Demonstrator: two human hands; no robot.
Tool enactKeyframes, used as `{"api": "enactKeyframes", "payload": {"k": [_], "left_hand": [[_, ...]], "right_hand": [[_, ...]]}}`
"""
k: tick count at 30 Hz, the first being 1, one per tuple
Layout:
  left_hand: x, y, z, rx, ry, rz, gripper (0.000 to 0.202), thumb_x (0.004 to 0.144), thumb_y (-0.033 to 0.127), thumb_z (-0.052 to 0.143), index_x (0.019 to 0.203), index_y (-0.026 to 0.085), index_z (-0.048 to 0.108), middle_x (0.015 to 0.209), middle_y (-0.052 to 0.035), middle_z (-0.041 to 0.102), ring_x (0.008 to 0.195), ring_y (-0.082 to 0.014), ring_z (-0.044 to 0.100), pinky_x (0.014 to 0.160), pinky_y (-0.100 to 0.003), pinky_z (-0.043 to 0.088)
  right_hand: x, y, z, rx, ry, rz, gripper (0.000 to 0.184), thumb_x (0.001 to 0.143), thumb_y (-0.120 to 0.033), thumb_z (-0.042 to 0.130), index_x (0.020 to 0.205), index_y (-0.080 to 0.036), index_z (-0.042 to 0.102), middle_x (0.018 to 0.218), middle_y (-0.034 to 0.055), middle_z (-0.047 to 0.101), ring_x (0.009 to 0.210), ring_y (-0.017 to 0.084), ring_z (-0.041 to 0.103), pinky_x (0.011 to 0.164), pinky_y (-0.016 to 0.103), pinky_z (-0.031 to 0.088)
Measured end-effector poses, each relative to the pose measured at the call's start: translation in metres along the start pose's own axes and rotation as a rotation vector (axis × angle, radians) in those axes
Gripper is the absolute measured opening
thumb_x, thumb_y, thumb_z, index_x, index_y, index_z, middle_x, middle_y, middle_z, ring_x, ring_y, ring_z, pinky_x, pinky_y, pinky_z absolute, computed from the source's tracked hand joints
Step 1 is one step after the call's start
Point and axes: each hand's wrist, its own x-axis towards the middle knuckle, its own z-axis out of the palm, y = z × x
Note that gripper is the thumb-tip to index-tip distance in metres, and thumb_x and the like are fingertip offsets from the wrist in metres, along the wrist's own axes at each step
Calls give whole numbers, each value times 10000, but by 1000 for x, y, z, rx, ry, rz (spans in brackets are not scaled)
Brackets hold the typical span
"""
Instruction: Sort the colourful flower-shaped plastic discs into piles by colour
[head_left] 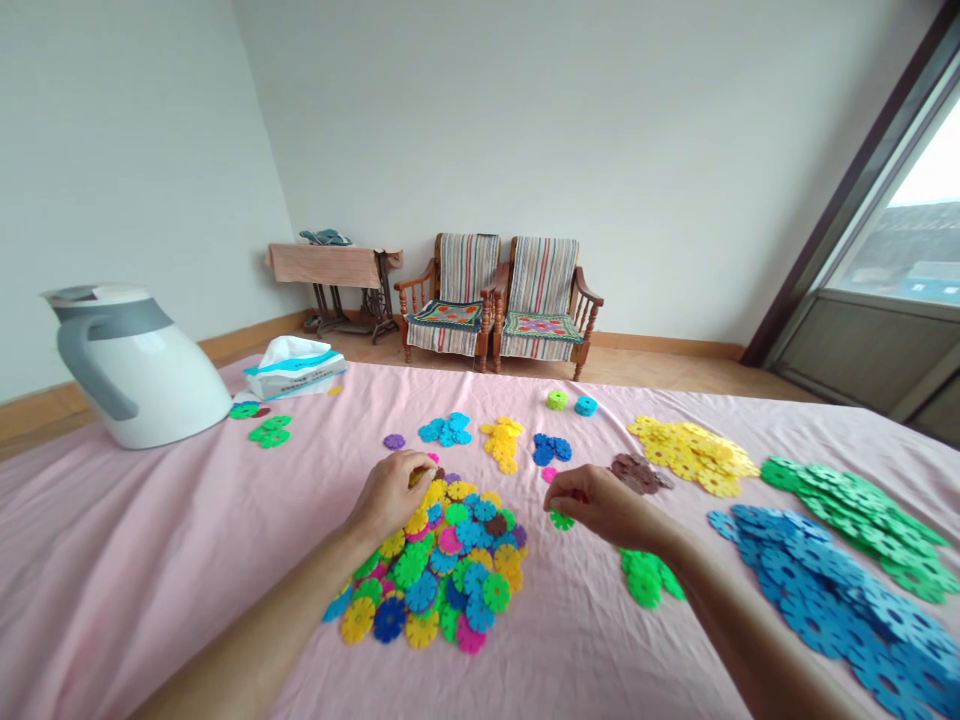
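Note:
A mixed pile of flower-shaped plastic discs (450, 560) in several colours lies in front of me on the pink cloth (300, 510). At the pile's far left edge, my left hand (394, 490) is closed in a pinch, with a yellow disc (417, 479) at its fingertips. To the right of the pile, my right hand (596, 502) has its fingers bent together over a green disc (561, 520). A bit of pink or red shows between those fingers, but what they hold is mostly hidden. One pink disc (550, 474) lies just beyond them.
Sorted heaps lie around: yellow (694, 455), brown (637, 474), large green (862, 525), large blue (840, 590), small green (649, 577), dark blue (552, 448) and light blue (446, 430). A white jug (161, 375) and tissue pack (296, 372) stand left.

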Motion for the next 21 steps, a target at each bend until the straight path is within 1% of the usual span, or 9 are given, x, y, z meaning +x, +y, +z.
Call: {"api": "enactKeyframes", "payload": {"k": [3, 5, 7, 8, 10, 13, 16, 19, 21], "left_hand": [[0, 0, 0, 1, 1, -4, 176, 828, 229, 493, 781, 186, 657, 807, -26, 684, 743, -148, 618, 653, -225, 441], [1, 0, 0, -3, 2, -4, 171, 825, 222, 496, 779, 188, 657, 809, -24, 686, 750, -147, 620, 659, -224, 442], [1, 0, 1, -6, 3, -4, 166, 822, 220, 499, 779, 190, 657, 814, -22, 688, 760, -148, 622, 666, -224, 444], [1, 0, 1, -6, 5, -4, 164, 821, 221, 500, 780, 190, 657, 819, -23, 689, 766, -150, 622, 668, -225, 445], [1, -1, 2, -7, 7, -3, 168, 823, 225, 499, 780, 189, 658, 826, -27, 689, 772, -153, 623, 669, -226, 447], [1, -2, 2, -14, 12, -1, 176, 826, 229, 495, 779, 190, 660, 820, -28, 689, 762, -152, 624, 661, -224, 446], [0, -2, 1, -21, 18, -1, 172, 821, 225, 498, 776, 193, 661, 801, -22, 688, 735, -146, 621, 648, -221, 442], [0, -1, 0, -22, 13, 0, 172, 821, 224, 497, 755, 190, 653, 786, -21, 683, 721, -143, 617, 645, -219, 439], [0, 0, 0, -19, 6, 3, 177, 825, 225, 494, 744, 187, 647, 776, -20, 678, 716, -141, 613, 646, -219, 437]], "right_hand": [[-15, 3, -16, -72, -154, 60, 169, 738, -190, 500, 661, -151, 646, 627, 1, 626, 579, 100, 535, 512, 190, 343], [-24, 5, -25, -115, -246, 122, 189, 738, -221, 520, 614, -146, 642, 583, 5, 620, 548, 98, 536, 490, 188, 332], [-30, 5, -30, -140, -274, 174, 256, 761, -264, 511, 570, -143, 632, 551, 14, 615, 511, 95, 529, 478, 192, 331], [-30, 5, -30, -151, -255, 184, 277, 771, -273, 501, 563, -142, 628, 541, 16, 612, 494, 92, 521, 472, 195, 327], [-26, 3, -24, -182, -156, 164, 270, 772, -264, 493, 567, -144, 622, 531, 10, 599, 481, 88, 506, 465, 200, 311], [-10, -3, -6, -182, -18, 95, 197, 746, -217, 504, 601, -156, 622, 563, 0, 598, 532, 95, 522, 488, 201, 313], [8, -12, 18, -124, 48, 37, 144, 720, -162, 510, 727, -167, 654, 700, 17, 643, 636, 114, 560, 551, 201, 357], [22, -18, 38, -100, 90, 9, 229, 687, -121, 520, 865, -165, 658, 802, 44, 642, 688, 125, 563, 589, 208, 378], [28, -21, 47, -111, 119, 7, 248, 669, -104, 524, 872, -162, 654, 811, 53, 621, 692, 126, 551, 601, 213, 380]]}}
